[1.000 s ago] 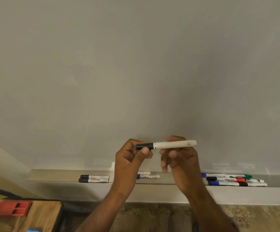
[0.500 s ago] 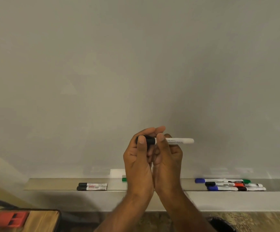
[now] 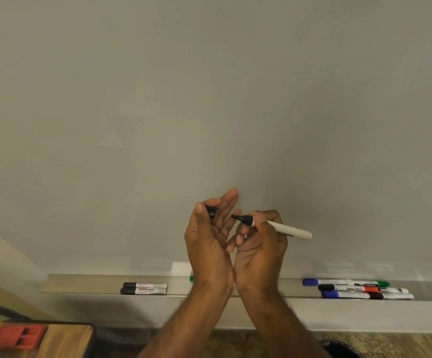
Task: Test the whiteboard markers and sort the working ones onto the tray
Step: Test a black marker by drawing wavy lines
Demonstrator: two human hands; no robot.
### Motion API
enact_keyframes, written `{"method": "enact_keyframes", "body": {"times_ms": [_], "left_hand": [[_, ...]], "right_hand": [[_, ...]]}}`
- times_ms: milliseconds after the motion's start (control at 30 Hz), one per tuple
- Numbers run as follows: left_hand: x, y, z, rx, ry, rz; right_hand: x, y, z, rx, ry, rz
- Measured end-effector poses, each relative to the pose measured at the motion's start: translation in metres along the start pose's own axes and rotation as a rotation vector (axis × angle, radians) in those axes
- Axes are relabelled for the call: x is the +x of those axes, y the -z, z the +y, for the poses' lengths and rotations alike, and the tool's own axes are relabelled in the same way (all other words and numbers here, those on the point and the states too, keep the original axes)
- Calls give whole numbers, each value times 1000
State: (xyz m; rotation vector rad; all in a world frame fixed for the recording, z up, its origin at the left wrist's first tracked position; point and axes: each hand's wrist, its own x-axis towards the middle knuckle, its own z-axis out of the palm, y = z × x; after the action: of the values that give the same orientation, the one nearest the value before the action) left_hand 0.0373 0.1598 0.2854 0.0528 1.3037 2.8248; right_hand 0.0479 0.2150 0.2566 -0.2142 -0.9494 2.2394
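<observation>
- At the near left we see a red block [image 3: 13,337] lying on a wooden tabletop [image 3: 62,339] with a dark edge.
- Farther back, on the left part of the whiteboard's tray [image 3: 85,284], two black-capped markers [image 3: 144,288] lie side by side, touching, caps pointing left.
- A small white eraser-like block [image 3: 180,268] sits at the far edge of the tray, just left of our wrists, and beside it the green end of a marker [image 3: 191,279] shows; the rest is hidden behind the left wrist.
- Our left hand [image 3: 208,236] is raised in front of the whiteboard [image 3: 209,99], palm turned toward us. The thumb presses the black cap [image 3: 211,211] against the base of the fingers, while the fingers themselves stand nearly straight.
- Our right hand [image 3: 260,241] is just beside the left, wrists touching. Its thumb and curled fingers pinch the uncapped marker [image 3: 284,228] near its black collar; the black tip points left toward the left fingers, and the white barrel slants down to the right.
- On the right part of the tray lies a cluster of markers [image 3: 357,289] in three rows, with blue, black, red and green caps, well apart from the hands.
- At the near right edge a dark round object [image 3: 339,348] is partly visible; we cannot tell what it is.
</observation>
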Motion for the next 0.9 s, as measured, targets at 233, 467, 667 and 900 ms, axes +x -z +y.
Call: {"method": "enact_keyframes", "body": {"times_ms": [233, 467, 667, 900], "left_hand": [[16, -18, 20, 194, -287, -207], [42, -54, 48, 270, -538, -326], [63, -83, 77, 467, -864, -547], [85, -121, 123, 896, -1278, -685]], "right_hand": [[25, -9, -29, -33, 135, -63], [52, -38, -69, -4, 326, -166], [65, -65, -112, -89, 493, -237], [76, -95, -163, -148, 693, -310]]}}
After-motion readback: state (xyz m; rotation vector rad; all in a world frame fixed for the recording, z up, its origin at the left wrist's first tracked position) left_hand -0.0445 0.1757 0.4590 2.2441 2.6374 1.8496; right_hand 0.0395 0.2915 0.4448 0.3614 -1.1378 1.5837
